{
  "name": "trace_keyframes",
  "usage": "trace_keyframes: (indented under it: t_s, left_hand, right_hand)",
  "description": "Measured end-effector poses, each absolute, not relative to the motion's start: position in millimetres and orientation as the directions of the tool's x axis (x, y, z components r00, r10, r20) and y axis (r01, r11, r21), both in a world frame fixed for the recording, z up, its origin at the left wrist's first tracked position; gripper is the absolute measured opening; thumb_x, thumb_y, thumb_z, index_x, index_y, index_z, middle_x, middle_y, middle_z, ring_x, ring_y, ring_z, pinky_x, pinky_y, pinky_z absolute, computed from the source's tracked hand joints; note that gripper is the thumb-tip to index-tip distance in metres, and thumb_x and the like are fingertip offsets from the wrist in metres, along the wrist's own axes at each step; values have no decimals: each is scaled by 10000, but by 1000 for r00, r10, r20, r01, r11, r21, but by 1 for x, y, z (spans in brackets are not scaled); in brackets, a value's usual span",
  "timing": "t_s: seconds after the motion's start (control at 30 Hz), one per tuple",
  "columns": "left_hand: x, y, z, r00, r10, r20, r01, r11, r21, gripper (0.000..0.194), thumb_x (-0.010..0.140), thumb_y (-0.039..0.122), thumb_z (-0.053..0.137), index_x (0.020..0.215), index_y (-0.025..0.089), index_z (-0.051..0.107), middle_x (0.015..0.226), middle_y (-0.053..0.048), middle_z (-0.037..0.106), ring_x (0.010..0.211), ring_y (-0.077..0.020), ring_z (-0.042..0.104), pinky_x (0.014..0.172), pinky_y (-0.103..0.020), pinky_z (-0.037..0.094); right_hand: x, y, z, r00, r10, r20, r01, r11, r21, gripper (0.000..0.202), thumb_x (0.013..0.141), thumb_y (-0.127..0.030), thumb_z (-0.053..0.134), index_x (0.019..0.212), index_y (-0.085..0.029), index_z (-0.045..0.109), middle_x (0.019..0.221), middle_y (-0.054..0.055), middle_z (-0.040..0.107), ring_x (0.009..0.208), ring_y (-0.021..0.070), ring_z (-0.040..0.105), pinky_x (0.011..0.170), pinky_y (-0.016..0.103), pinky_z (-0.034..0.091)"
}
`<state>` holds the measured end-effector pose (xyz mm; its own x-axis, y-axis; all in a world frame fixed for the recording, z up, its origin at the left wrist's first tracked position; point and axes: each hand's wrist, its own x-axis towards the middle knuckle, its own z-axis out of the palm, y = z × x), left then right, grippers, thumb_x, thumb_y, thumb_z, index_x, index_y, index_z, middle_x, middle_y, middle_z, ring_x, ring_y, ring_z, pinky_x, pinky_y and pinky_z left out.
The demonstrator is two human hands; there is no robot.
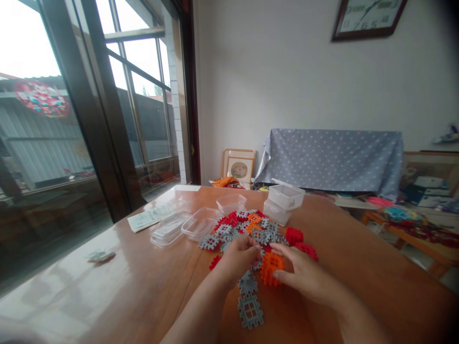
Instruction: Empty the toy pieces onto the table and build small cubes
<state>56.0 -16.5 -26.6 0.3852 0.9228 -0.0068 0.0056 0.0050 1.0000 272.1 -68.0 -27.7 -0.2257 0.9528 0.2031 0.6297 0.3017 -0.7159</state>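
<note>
An orange block of interlocking toothed window pieces (272,269) stands on the table, between the thumb and fingers of my right hand (301,270). My left hand (241,258) is closed in a pinch at the near edge of the pile; what its fingertips hold is hidden. Just under it lies a grey toothed piece (247,284), and closer to me a grey square window piece (250,311) is flat on the wood. Beyond both hands spreads a heap of grey, red and orange plastic building pieces (225,230).
Behind the heap are clear plastic tubs (201,223), stacked white boxes (286,197) and lids (168,229). Printed paper sheets (148,218) lie left of them. Red blocks (294,235) sit right of the heap. A small plastic packet (101,255) is on the brown table (143,291).
</note>
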Motion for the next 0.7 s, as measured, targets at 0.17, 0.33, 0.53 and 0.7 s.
trace_keyframes:
  t_s: [0.17,0.33,0.53,0.7]
  left_hand:
    - [59,-16,-32,404,913,-50,74,21,997,152,762,292,629,858,180,593,717,-9,652,575,-123,601,536,-216,399]
    - [60,-14,-38,456,887,-80,141,17,990,163,754,252,624,892,174,590,687,11,620,595,-138,635,542,-220,438]
    - [59,-13,-43,497,860,-113,242,-12,970,169,749,219,583,911,173,598,653,8,629,620,-148,646,565,-227,469]
    - [59,-14,-45,504,858,-99,291,-60,955,158,771,236,555,916,185,590,680,1,647,637,-158,660,563,-231,474]
  right_hand:
    - [272,-69,-28,-259,948,183,552,301,-778,695,835,-367,713,1468,-217,468,1463,159,552,1360,308,518,1142,524,392]
    - [271,-70,-26,-254,958,129,515,247,-821,740,806,-327,733,1484,-232,451,1470,124,553,1374,301,500,1154,482,385]
    - [270,-69,-31,-228,967,115,506,219,-835,800,764,-331,755,1497,-248,444,1495,116,529,1352,336,510,1149,490,381]
    - [272,-67,-33,-250,963,97,570,228,-789,902,731,-347,790,1531,-257,384,1545,106,466,1394,329,456,1170,479,351]
